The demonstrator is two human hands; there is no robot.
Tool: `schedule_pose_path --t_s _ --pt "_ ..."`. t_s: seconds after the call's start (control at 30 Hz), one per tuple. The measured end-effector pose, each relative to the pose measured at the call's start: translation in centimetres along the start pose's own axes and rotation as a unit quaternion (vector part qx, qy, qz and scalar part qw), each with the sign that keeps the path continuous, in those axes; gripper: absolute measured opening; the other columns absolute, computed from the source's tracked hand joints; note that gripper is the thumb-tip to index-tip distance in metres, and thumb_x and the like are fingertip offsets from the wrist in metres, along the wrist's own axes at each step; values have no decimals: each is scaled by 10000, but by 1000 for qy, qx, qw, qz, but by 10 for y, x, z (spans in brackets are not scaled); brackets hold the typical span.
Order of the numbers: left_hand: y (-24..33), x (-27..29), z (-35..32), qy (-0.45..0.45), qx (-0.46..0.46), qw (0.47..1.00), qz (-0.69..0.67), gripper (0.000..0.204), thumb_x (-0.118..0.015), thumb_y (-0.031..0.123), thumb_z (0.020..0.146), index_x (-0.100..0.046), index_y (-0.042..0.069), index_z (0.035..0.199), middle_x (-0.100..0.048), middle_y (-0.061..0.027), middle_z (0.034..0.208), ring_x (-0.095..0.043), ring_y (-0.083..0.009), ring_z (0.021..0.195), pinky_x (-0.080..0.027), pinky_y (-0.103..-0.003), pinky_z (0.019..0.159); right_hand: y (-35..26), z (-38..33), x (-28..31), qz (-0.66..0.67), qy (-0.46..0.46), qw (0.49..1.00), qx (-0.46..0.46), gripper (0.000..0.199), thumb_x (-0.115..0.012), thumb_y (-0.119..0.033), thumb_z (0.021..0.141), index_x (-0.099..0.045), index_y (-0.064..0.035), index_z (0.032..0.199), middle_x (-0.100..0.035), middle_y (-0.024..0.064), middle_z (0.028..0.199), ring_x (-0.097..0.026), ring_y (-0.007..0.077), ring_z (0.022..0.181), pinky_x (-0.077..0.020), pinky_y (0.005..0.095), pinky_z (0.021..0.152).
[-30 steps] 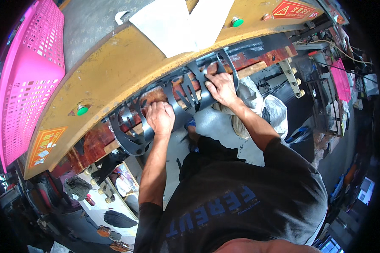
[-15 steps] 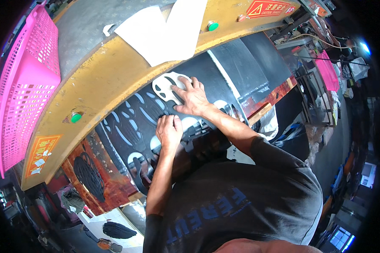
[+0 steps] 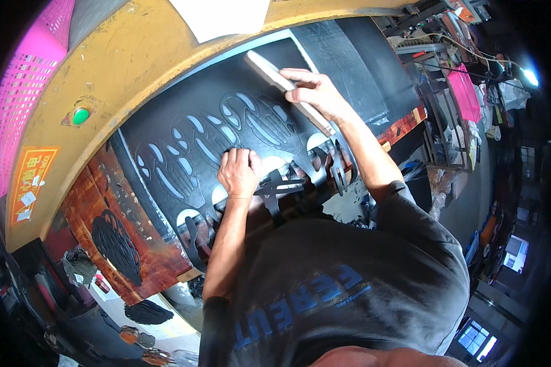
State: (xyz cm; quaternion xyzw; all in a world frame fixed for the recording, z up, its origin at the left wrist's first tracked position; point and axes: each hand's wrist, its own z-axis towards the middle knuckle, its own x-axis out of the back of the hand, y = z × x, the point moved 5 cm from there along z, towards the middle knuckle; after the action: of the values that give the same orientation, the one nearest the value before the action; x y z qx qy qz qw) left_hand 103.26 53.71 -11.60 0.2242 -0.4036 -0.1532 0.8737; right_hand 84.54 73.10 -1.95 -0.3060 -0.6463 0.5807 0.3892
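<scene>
My right hand [image 3: 315,93] grips a pale cutting die [image 3: 284,85] between thumb and fingers. The die is tipped up edge-on above a black sheet [image 3: 183,92], so its flat face is turned away. Several strap-like outlines with slots are cut in the sheet, side by side. Over the sheet's near part rests my left hand [image 3: 239,173], its fingers curled under; whatever they hold, if anything, is hidden. Along the near edge, black leftover strips [image 3: 278,189] hang between rounded gaps where a white surface shows.
A yellow machine beam [image 3: 128,55] with a green button [image 3: 81,115] arches beyond the sheet. White paper [image 3: 223,15] lies over its top. A pink basket [image 3: 27,79] stands far left. Stacked black cut pieces [image 3: 116,244] lie on the reddish board [image 3: 92,202] at left.
My right hand has raised the die off the sheet and turned it from flat to edge-on. Cut outlines now show where it lay. My left hand stays on the near part; the view has shifted.
</scene>
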Motion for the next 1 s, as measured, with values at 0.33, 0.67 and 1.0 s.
schedule_pose_path --t_s 0.33,0.67,1.0 --pt "0 -2 5 -11 -15 1000 25 154 -713 191 868 -608 119 781 -607 -79 801 -630 -324 773 -535 -473 650 18 -6 25 -406 135 891 150 599 -862 -247 731 -778 -126 1312 -582 136 1512 -572 330 1372 -491 440 1131" --pt "12 -9 24 -17 -14 999 23 168 -710 202 868 -614 114 763 -608 -86 780 -625 -335 748 -516 -490 626 52 15 30 -496 133 838 186 620 -802 -392 713 -773 -261 1319 -553 67 1515 -473 418 1373 -394 569 1151" --pt "55 -45 84 -71 30 994 75 151 -698 205 877 -634 109 778 -617 -98 795 -629 -355 762 -522 -499 659 26 41 101 -469 48 870 142 525 -795 -434 848 -777 -159 1296 -502 162 1606 -401 490 1487 -349 691 1168"
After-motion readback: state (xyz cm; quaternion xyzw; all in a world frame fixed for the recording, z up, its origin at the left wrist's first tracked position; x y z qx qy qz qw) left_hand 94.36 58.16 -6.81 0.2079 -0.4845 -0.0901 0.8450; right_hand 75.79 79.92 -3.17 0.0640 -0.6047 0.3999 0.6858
